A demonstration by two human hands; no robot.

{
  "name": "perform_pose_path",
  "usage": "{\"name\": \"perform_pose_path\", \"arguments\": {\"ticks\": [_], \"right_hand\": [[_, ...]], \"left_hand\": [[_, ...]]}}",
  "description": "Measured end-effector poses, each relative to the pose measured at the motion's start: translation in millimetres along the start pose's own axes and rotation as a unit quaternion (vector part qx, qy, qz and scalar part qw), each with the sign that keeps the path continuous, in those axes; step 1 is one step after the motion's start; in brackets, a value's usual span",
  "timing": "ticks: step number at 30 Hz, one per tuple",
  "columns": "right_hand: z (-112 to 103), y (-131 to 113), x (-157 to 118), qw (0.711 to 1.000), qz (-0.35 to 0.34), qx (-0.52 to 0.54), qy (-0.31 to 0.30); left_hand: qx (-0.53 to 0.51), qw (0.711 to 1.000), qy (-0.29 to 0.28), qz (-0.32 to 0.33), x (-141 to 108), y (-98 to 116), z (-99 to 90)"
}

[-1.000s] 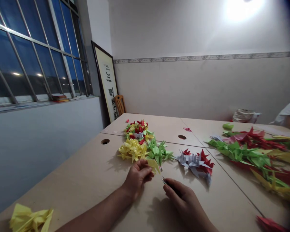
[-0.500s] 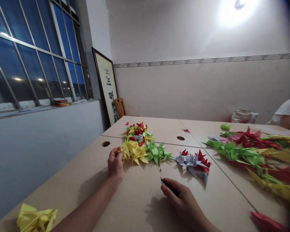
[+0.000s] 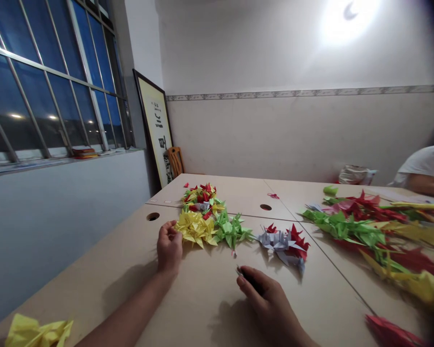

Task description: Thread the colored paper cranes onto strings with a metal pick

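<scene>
Gripping a slim dark tool [image 3: 251,281], the right hand [image 3: 265,299] lies near grey and red cranes [image 3: 284,243]. The left hand [image 3: 169,248] has loosely curled fingers, beside yellow paper cranes [image 3: 195,230]. More finished cranes [image 3: 358,229] lie massed to the right.

Bare left hand [image 3: 169,248] and bare right hand [image 3: 269,303], both forearms [image 3: 130,294] uncovered.

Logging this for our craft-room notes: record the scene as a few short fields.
Left hand: curled, at the edge of yellow paper cranes
Right hand: holds a slim dark tool, exact kind unclear
Beside the hands: green paper cranes; grey and red paper cranes
Rest: co-worker at the far right; long rows of multicoloured paper cranes; framed calligraphy leaning against the wall
</scene>
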State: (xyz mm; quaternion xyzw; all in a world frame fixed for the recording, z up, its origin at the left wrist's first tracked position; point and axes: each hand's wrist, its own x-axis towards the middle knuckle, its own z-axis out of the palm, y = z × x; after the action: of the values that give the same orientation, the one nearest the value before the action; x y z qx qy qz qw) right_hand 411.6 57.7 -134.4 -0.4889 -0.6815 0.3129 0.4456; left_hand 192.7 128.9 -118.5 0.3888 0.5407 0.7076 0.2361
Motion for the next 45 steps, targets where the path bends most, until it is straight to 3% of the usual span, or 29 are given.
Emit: {"name": "perform_pose_path", "arguments": {"ticks": [3,11,19,22,24,26,28,32,35,38,45], "right_hand": [[-0.2,0.5,-0.8,0.998,-0.003,-0.007,0.064],[6.0,-13.5,-9.8,0.989,-0.142,-0.042,0.005],[4.3,-9.6,-3.3,0.994,-0.093,-0.052,0.014],[3.5,-9.3,-5.0,0.995,-0.090,-0.045,0.006],[3.5,-7.5,-7.9,0.995,-0.093,-0.040,-0.003],[3.3,-4.1,-10.0,0.995,-0.086,-0.043,-0.007],[3.3,0.1,-9.9,0.996,-0.074,-0.055,-0.010],[3.1,5.5,-8.3,0.994,-0.064,-0.090,-0.008],[2.4,6.7,-9.1,0.993,-0.065,-0.099,-0.013],[2.1,8.4,-9.4,0.992,-0.062,-0.108,-0.016],[1.0,3.6,-11.4,0.991,-0.074,-0.114,-0.012]], "left_hand": [[0.029,0.995,-0.022,0.092,-7.4,5.2,1.8],[0.045,0.966,-0.167,0.192,-45.0,14.4,4.5],[0.090,0.931,-0.232,0.268,-54.1,15.9,-0.7],[0.125,0.913,-0.255,0.292,-50.4,34.4,-11.5],[0.167,0.880,-0.325,0.302,-43.3,54.3,-26.9],[0.226,0.828,-0.426,0.286,-30.5,76.2,-49.6],[0.297,0.795,-0.474,0.236,-13.4,96.9,-79.4],[0.436,0.790,-0.422,0.085,17.0,128.5,-149.1],[0.476,0.789,-0.389,0.000,24.7,137.3,-188.5],[0.485,0.782,-0.391,-0.033,18.9,133.9,-202.7],[0.507,0.720,-0.473,-0.002,9.6,106.4,-190.3]]}}
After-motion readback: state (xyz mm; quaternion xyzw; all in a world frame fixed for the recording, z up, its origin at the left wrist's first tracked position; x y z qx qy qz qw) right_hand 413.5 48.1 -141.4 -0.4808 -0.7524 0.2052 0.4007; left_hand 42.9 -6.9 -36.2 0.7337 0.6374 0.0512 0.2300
